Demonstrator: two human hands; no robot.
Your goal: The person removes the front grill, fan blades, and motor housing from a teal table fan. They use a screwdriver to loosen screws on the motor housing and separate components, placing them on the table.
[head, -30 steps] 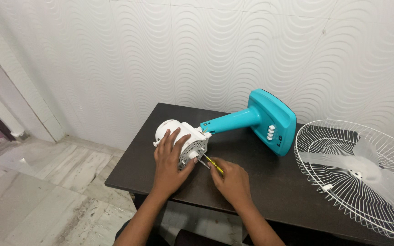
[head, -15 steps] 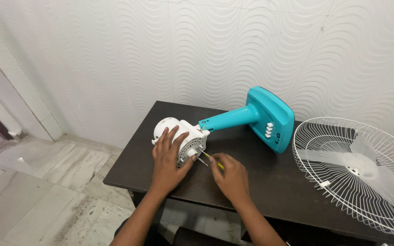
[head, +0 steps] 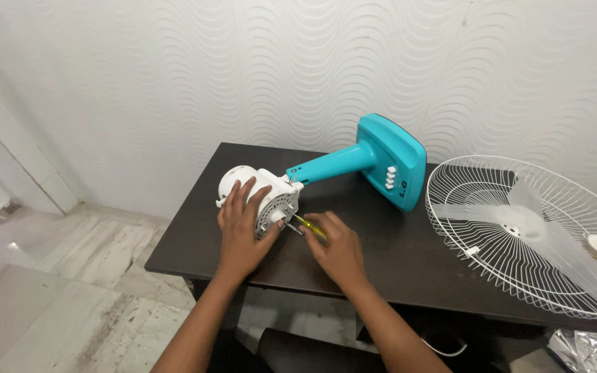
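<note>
A table fan lies on its side on the dark table. Its white motor housing points left, and its teal neck and base lean toward the wall. My left hand rests over the motor housing, fingers spread across its perforated front plate. My right hand grips a screwdriver with a yellow handle. The screwdriver's tip meets the front plate beside the motor shaft.
A white wire fan guard with translucent blades lying in it sits at the table's right end. A white wavy-patterned wall stands right behind the table. Marble floor spreads to the left. A crumpled silvery sheet shows at bottom right.
The view has shifted, so everything sits further left and higher in frame. Both hands remain on the motor and screwdriver; my right hand has drawn slightly closer to the front plate.
</note>
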